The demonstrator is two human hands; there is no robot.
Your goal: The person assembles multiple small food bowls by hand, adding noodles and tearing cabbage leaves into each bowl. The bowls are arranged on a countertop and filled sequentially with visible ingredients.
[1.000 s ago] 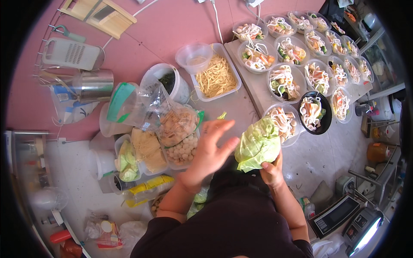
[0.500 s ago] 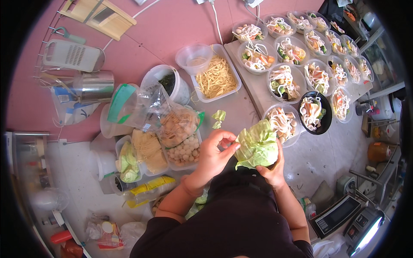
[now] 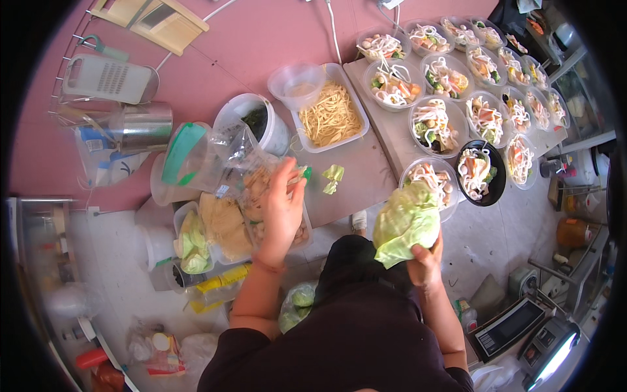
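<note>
A pale green head of cabbage (image 3: 406,225) with loose outer leaves rests in my right hand (image 3: 426,261), whose fingers wrap its lower right side. My left hand (image 3: 282,212) is apart from the cabbage, raised over tubs of mushrooms and tofu-like sheets (image 3: 224,228). Its fingers are stretched and spread, with nothing visible in them. On the table between the hands lies a small torn cabbage leaf (image 3: 333,178). Just beyond the cabbage stands a clear bowl (image 3: 452,208) of white noodles and vegetables, partly hidden by it.
Several filled clear bowls (image 3: 484,119) and one black bowl (image 3: 501,175) cover the right table. Left of them are a tray of yellow strips (image 3: 359,127), a white bucket (image 3: 274,140) and a tub with cabbage leaves (image 3: 194,245). A lit device (image 3: 555,349) stands lower right.
My left hand has left the cabbage and moved left over the tubs, its fingers opening. The cabbage has shifted slightly right and turned in my right hand.
</note>
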